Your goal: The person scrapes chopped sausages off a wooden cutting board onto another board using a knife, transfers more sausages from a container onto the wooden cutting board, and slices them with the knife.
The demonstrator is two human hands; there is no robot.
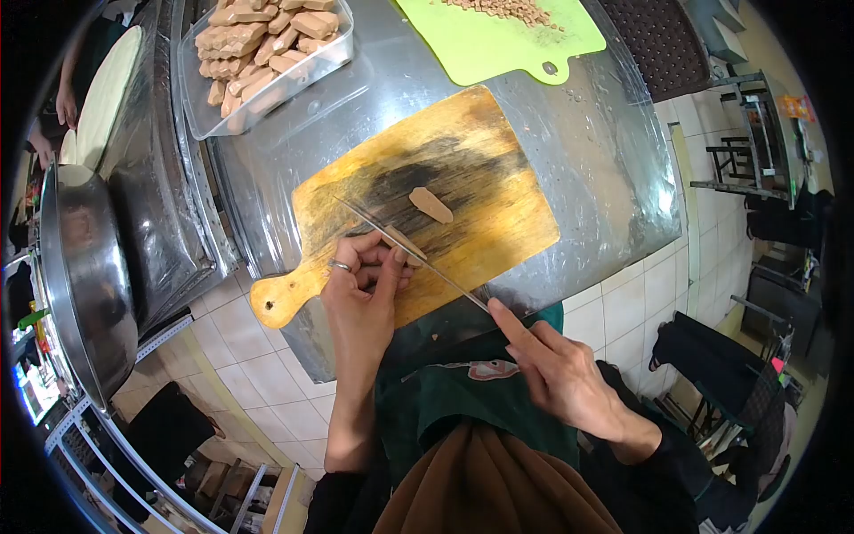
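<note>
My right hand (560, 369) is closed around the handle end of a long thin knife (454, 283). The blade runs up and left across the wooden cutting board (516, 151). With bent fingers, my left hand (369, 271) pinches a light-brown food piece (407, 242) against the board, right beside the blade. The fingers and knife hide part of that piece. Farther up on the dark-stained board lies a flat brown slice (431, 205), apart from the knife.
A clear plastic tub (342, 53) piled with brown food pieces (258, 44) stands at upper left. Small diced bits (507, 11) lie on a green cutting board (480, 49). Left are a large metal bowl (84, 276) and another person's hand (67, 107). The metal table (614, 169) ends at right.
</note>
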